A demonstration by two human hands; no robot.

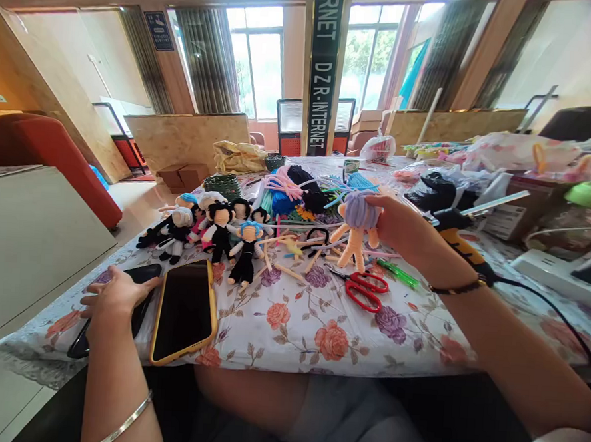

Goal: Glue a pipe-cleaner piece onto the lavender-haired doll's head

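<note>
The right hand (400,231) is raised over the table (289,327), fingers closed round a doll (358,228) with a lilac head and orange limbs, held upright. The left hand (115,297) lies flat, fingers spread, on a black phone (138,291) at the table's near left corner; it presses rather than grips. Just right of that phone lies a second, yellow-cased phone (184,311), screen dark. Beyond the yellow phone stands a cluster of finished dolls (215,229). Right of those, under the held doll, lie red scissors (364,288) and a green stick (397,272). Farther back sits a heap of pipe cleaners (302,191).
</note>
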